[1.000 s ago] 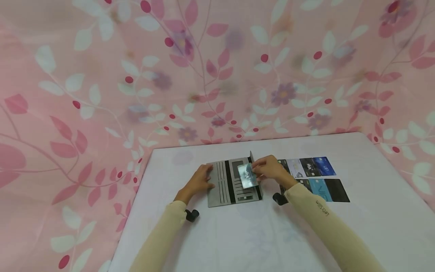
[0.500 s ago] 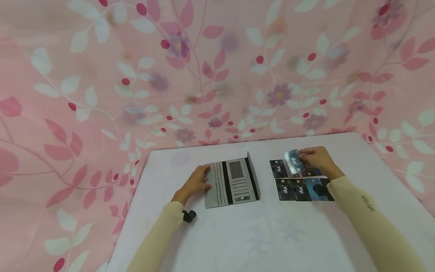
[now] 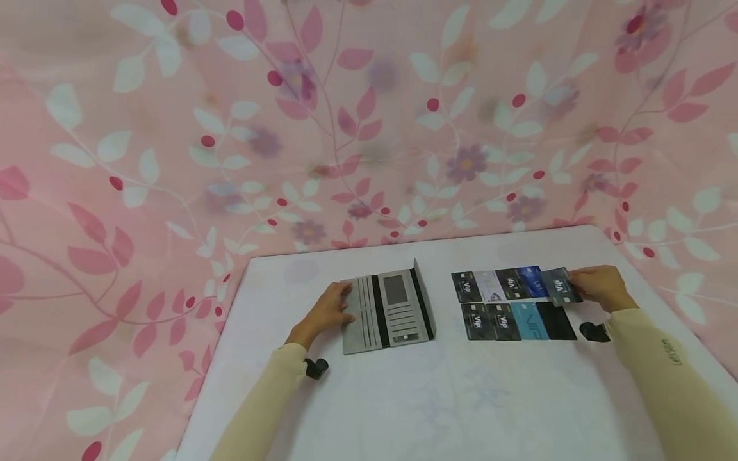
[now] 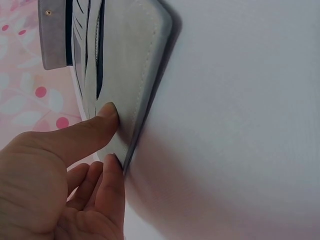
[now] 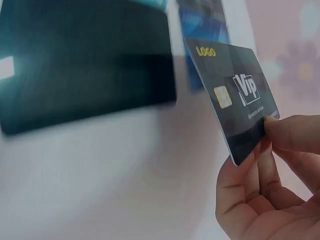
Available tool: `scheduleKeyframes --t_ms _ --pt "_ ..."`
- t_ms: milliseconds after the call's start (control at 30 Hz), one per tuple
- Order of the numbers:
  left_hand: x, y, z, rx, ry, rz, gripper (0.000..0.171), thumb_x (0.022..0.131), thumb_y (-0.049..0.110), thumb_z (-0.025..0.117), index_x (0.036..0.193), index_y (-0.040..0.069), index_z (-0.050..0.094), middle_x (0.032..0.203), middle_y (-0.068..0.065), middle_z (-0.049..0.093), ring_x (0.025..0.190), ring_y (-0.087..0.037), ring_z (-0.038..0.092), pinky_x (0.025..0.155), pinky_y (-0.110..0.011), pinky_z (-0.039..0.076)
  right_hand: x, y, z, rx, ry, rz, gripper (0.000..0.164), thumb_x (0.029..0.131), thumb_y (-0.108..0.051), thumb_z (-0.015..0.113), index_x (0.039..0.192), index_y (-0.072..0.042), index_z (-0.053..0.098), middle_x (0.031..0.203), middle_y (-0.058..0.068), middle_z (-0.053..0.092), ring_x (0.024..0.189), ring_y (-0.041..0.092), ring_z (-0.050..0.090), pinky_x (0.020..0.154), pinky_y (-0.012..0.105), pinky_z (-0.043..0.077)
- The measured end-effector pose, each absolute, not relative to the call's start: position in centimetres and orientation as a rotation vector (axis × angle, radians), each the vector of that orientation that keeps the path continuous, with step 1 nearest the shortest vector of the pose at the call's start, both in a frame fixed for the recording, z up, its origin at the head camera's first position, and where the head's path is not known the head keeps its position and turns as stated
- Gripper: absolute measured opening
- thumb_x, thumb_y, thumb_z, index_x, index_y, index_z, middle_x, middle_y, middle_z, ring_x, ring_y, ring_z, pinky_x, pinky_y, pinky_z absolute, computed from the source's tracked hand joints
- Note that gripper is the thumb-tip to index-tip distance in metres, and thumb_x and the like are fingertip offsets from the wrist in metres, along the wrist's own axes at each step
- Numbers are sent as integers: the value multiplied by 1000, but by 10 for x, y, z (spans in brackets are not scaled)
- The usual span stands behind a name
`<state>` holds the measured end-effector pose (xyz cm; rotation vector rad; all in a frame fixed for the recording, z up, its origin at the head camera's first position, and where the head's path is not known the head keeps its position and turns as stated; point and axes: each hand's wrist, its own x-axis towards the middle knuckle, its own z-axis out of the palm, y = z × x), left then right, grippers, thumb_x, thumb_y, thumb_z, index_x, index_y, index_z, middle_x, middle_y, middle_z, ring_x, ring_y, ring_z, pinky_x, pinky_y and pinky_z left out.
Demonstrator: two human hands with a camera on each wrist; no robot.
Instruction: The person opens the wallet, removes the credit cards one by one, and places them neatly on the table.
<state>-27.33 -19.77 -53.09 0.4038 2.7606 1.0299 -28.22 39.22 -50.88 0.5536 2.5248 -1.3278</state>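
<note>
A grey wallet (image 3: 359,320) lies opened out on the white table, its right flap standing up. My left hand (image 3: 326,310) rests on its left edge, fingers and thumb apart. In the left wrist view the thumb (image 4: 107,118) touches the grey face and a fingertip meets the edge. My right hand (image 3: 603,285) pinches a dark VIP card (image 3: 560,286) by its right side, at the right end of the upper card row. The right wrist view shows the card (image 5: 235,95) tilted between thumb and fingers, off the table.
Two rows of cards lie right of the wallet, among them a blue card (image 3: 532,282), a light-blue card (image 3: 529,321) and a black card (image 3: 556,321). A pink floral cloth (image 3: 369,128) stands behind the white table (image 3: 403,403).
My right hand has carried the card from over the wallet, rightward across the card rows, to the upper row's right end. The left hand has stayed at the wallet.
</note>
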Motion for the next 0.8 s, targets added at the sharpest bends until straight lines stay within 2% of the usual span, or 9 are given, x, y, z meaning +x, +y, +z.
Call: scheduleKeyframes --t_ms 100,200,333,400,500,600,700,800 --pt "-274 -198 -530 409 2765 1028 86 73 1 84 144 -4 37 139 -18 44 126 -29 46 105 -38 43 -280 403 -512 608 2552 -1297 54 96 -20 52 138 13 41 132 37 43 106 39 49 81 39 57" --pt "-274 -197 -531 407 2762 1031 85 73 1 84 144 -3 37 139 -18 44 125 -28 46 105 -38 43 -276 411 -516 657 2585 -1268 49 94 -15 53 137 9 45 119 32 50 98 34 49 63 26 51" --pt "-275 -197 -532 398 2757 1039 86 73 1 84 145 -2 37 139 -16 44 125 -26 47 104 -38 44 -272 415 -518 723 2593 -1262 47 93 -13 55 135 8 47 107 26 52 93 32 47 59 28 47" --pt "-276 -196 -532 397 2759 1040 86 73 2 84 145 -2 37 139 -16 44 125 -26 47 104 -38 44 -271 416 -519 746 2597 -1256 48 94 -15 56 135 8 47 108 27 51 94 34 46 62 31 45" --pt "-276 -195 -531 394 2752 1047 86 73 2 84 145 -1 36 140 -15 43 126 -25 46 104 -36 44 -270 416 -522 756 2631 -1212 49 94 -19 56 134 8 48 120 34 49 101 39 46 70 37 45" --pt "-277 -195 -530 394 2745 1053 87 74 1 84 146 -1 36 140 -14 43 127 -25 45 104 -34 44 -270 417 -524 752 2659 -1181 51 94 -23 58 134 8 49 134 37 43 113 46 41 85 52 45" --pt "-278 -194 -530 385 2740 1069 87 73 0 84 146 0 36 140 -14 42 127 -25 45 102 -33 46 -269 418 -526 737 2684 -1169 54 94 -29 61 132 9 51 139 36 40 124 51 33 99 64 32" --pt "-279 -193 -530 384 2738 1073 87 73 -1 84 145 0 36 140 -14 42 128 -26 44 102 -32 46 -266 417 -527 684 2753 -1121 61 93 -37 64 128 11 54 135 36 44 124 54 31 99 68 27"
